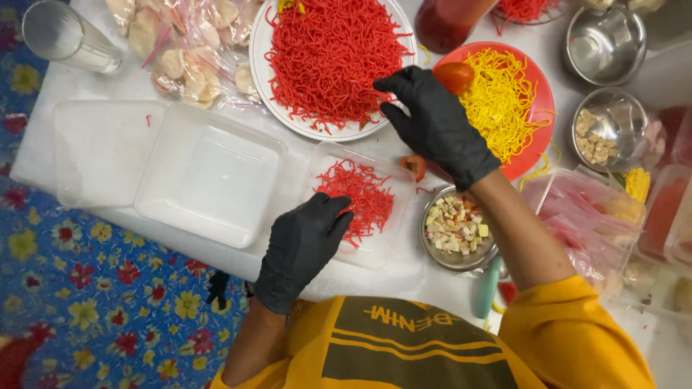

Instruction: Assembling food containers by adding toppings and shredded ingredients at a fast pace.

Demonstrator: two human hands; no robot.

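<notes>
Two gloved hands | your left hand [303, 245] lies flat, fingers loose, gripping nothing, on the near rim of the clear tray [328, 155] | red shreds [359, 194] sit just beyond its fingertips, nearer it than the right | your right hand [432, 122] pinches a tomato piece [454, 75] over the orange plate [542, 94]

Bright even light; slight motion blur

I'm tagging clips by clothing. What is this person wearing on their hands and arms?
Both the left hand and the right hand wear snug black disposable gloves ending at the wrist. The forearms are bare. Short yellow-orange shirt sleeves cover the upper arms; the shirt has a dark panel with yellow stripes.
</notes>
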